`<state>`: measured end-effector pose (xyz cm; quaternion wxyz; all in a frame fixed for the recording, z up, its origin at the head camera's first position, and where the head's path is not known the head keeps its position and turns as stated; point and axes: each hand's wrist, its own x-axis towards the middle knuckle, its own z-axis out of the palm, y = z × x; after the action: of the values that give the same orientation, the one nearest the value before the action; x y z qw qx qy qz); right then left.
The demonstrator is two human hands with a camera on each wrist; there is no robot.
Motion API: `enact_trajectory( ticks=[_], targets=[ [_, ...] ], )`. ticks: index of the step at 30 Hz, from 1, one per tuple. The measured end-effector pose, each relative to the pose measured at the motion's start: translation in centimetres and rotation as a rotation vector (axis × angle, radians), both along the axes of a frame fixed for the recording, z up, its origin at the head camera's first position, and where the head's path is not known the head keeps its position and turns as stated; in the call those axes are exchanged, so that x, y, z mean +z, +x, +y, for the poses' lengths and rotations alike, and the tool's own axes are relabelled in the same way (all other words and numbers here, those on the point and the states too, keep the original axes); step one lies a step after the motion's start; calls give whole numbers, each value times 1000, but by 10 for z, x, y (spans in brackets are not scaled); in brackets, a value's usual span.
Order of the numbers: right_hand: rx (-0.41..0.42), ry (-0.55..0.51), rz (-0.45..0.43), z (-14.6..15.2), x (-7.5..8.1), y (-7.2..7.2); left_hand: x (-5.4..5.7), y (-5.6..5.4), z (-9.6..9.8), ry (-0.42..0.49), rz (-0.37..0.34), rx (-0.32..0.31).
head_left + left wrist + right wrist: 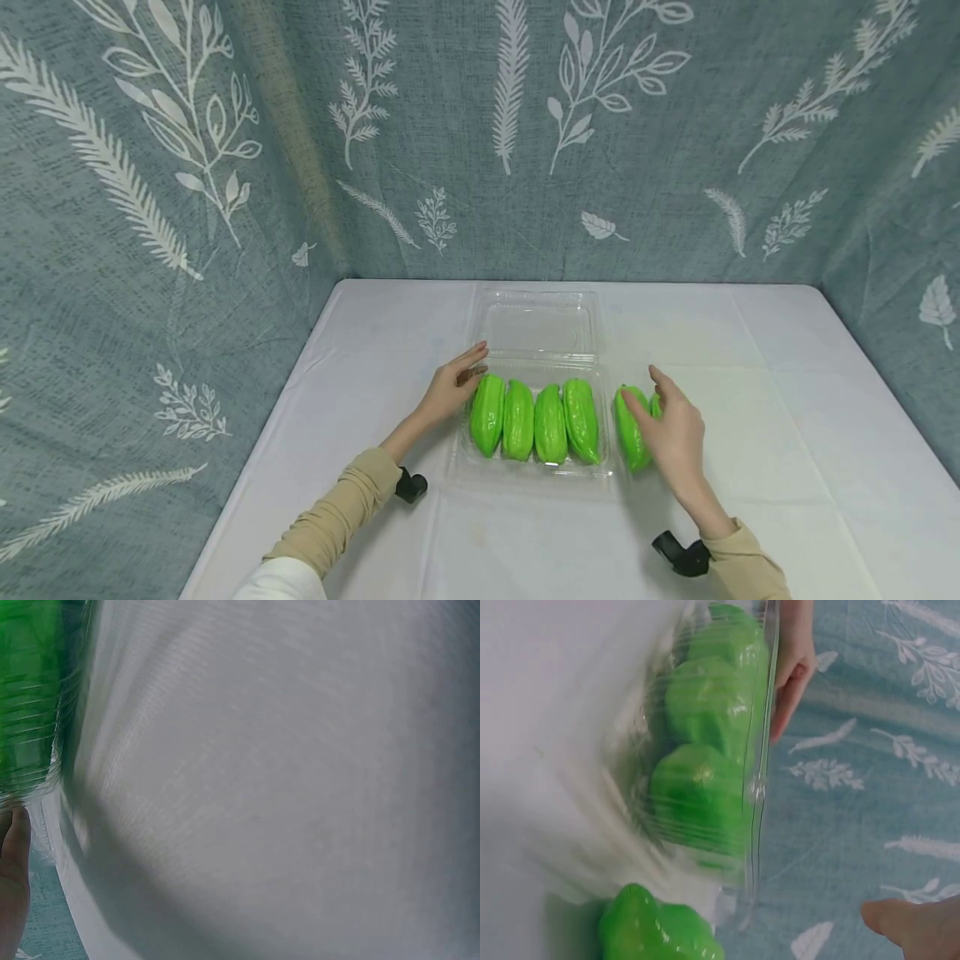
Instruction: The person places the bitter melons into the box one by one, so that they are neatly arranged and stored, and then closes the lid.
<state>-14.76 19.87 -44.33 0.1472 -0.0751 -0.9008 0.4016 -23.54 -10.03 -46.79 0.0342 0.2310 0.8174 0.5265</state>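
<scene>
Several bright green, ridged fruits (519, 421), shiny and long, lie side by side in the base of a clear plastic clamshell box (577, 470). Its lid (536, 327) is folded back, away from the person. My left hand (450, 389) is at the box's left side, its fingers touching or very near the rim. To the right of the box lies a loose green fruit (632, 429), with another (656, 406) mostly hidden behind my right hand (675, 429). That hand hovers beside them, thumb and fingers apart, holding nothing.
A white cloth covers the table (780, 450). Blue-grey curtains (450, 125) with white leaf prints hang behind it and at both sides. Black devices (682, 554) are on both wrists.
</scene>
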Motion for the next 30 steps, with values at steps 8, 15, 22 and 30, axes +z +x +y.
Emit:
enact_trajectory(
  ticks=[8,15,22,30],
  targets=[
    [-67,21,17,11,-2,3,-23,-11,-1,13,14,20],
    [-97,24,43,23,-2,5,-36,-19,-4,1,30,33],
    [-108,6,31,32,0,7,-36,-20,-4,-8,31,25],
    [-147,-5,38,41,3,8,-31,-16,-3,1,52,13]
  ],
)
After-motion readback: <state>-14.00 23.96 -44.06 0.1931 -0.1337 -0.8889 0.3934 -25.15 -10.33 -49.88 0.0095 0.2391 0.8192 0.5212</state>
